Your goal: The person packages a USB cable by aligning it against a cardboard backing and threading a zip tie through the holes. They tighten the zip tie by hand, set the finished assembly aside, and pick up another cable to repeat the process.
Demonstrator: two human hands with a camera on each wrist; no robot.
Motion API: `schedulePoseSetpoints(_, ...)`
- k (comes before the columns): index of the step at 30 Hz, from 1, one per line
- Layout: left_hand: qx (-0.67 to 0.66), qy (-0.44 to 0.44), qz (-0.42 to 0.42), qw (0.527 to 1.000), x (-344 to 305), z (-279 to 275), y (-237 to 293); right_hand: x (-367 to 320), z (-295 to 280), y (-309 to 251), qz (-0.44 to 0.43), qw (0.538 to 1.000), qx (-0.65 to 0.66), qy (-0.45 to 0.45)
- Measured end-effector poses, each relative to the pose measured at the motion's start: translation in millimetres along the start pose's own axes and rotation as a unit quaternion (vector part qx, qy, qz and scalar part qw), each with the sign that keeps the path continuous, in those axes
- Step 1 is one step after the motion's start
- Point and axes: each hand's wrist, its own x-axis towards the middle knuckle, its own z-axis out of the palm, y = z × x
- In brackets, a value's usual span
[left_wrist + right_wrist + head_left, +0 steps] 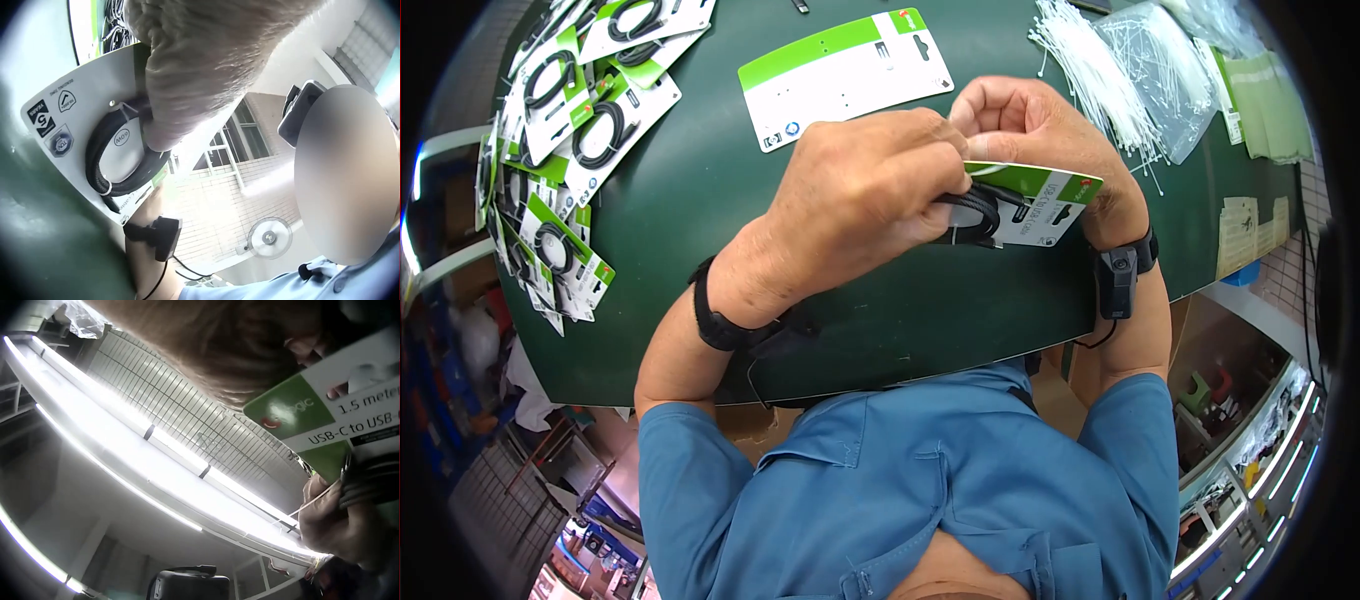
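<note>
My left hand (870, 190) grips a white-and-green retail card (1060, 185) that carries a coiled black USB cable (973, 215). In the left wrist view the coil (94, 153) lies against the card's printed face, with a thin white tie around it. My right hand (1050, 130) is at the card's green edge, its fingers curled and thumb and fingertips pinched close to the left hand. A white cable tie (990, 168) shows right by that pinch; a thin strip of tie (319, 500) also sticks out beside the left fingers in the right wrist view. The right fingertips are partly hidden.
Another white-and-green card (840, 85) lies flat ahead on the dark green table (700, 190). Carded cables (550, 120) are piled at the left. Loose white cable ties (1090, 80) and a clear bag (1165, 75) of them lie at the right, near light green packs (1265, 100).
</note>
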Motion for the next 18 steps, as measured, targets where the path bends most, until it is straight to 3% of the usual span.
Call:
schedulePoseSetpoints(1,-0.021,-0.006,-0.031,0.999,-0.1,-0.3,-0.8,-1.7,-3.0,-1.9,0.006,1.000,-0.003,0.000)
schedulePoseSetpoints(4,-0.069,-0.009,-0.097,0.993,-2.2,1.5,-4.6,-9.5,-18.3,-13.1,-0.040,0.989,-0.023,0.142)
schedulePoseSetpoints(5,-0.095,-0.015,-0.138,0.986,-3.4,2.7,-6.3,-13.2,-22.0,-14.4,-0.032,0.989,-0.029,0.139)
schedulePoseSetpoints(8,-0.154,-0.019,-0.221,0.963,-6.1,6.8,-10.2,-21.7,-27.4,-22.5,-0.112,0.960,-0.167,0.193)
schedulePoseSetpoints(11,-0.166,-0.056,-0.281,0.944,-5.4,7.7,-12.9,-22.2,11.8,-28.9,-0.121,0.941,-0.270,0.163)
schedulePoseSetpoints(18,-0.168,-0.056,-0.293,0.940,-7.3,7.3,-16.6,-7.3,33.5,-14.8,-0.211,0.886,-0.393,0.126)
